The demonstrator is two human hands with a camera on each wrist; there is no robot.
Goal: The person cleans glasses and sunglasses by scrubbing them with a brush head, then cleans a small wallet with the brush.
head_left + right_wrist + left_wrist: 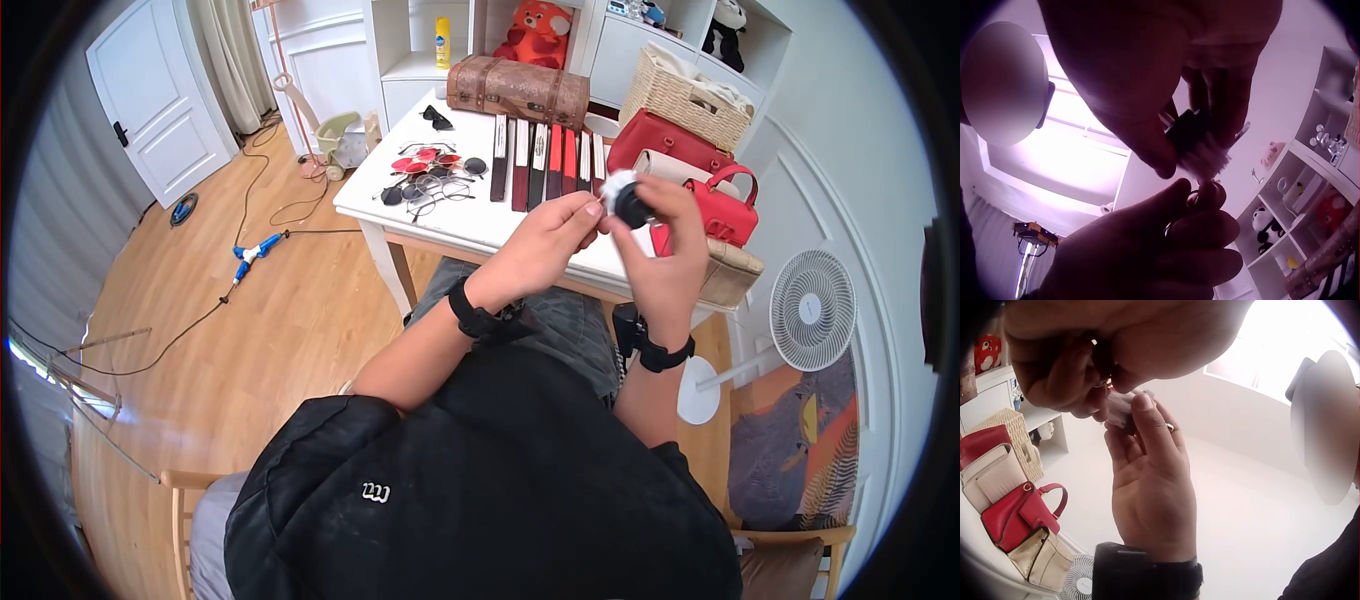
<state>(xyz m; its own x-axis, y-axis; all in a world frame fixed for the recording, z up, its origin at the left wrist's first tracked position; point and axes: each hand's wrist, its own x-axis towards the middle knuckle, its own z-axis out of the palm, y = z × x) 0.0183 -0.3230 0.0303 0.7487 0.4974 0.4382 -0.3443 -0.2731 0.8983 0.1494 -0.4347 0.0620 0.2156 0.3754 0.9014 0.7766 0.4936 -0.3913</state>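
In front of me, over the near edge of the white table [465, 228], both hands come together. My right hand [668, 262] grips a small brush [1188, 134] by its black body, and its white bristles [1207, 161] face the left fingertips. Between thumb and fingers my left hand [540, 250] pinches a small shiny piece [1109, 383] with a reddish tint, mostly hidden by the fingers; I cannot tell what it is. The bristles are right at that piece. Both wrists carry black straps.
Several glasses and sunglasses [425, 180] lie on the table's left, beside a row of slim black, red and white cases [538, 165]. A brown trunk [520, 90] stands behind. Red handbags [725, 215] and a woven basket [690, 100] line the right side, near a white fan [812, 310].
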